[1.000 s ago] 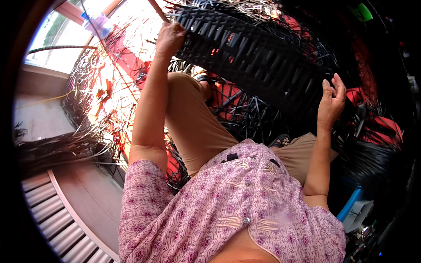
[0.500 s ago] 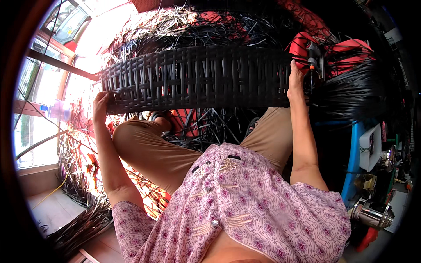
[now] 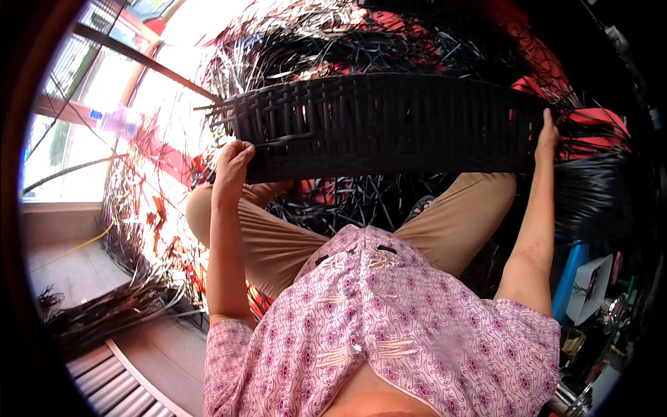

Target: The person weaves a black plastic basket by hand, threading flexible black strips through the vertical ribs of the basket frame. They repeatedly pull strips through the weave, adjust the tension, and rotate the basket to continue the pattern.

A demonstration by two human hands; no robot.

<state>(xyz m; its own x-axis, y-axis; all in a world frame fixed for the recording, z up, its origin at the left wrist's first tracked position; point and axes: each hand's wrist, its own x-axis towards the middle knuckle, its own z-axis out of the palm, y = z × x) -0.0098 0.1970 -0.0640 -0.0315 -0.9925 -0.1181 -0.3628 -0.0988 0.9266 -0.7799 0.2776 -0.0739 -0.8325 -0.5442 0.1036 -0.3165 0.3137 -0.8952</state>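
A long black woven panel (image 3: 389,125) of flat plastic strips stretches across in front of me, above my folded legs. My left hand (image 3: 233,170) is closed at its lower left corner. From those fingers a loose-looking flat black strip (image 3: 285,140) runs rightward over the weave; whether the fingers also grip the panel's edge is hidden. At the far right end, my right hand (image 3: 547,135) holds the panel's edge, its thumb upright along the side and its other fingers hidden behind.
Heaps of loose black strips (image 3: 292,48) lie beyond the panel on red material. A thick bundle of black strips (image 3: 590,191) hangs at the right, near a blue edge (image 3: 571,278) and a white box (image 3: 590,288). At lower left are a slatted metal rack (image 3: 121,382) and more strips (image 3: 111,313).
The panel and both hands now appear farther right in view, as do the surroundings. My left hand has closed more tightly, and a strip now shows running from its fingers across the weave.
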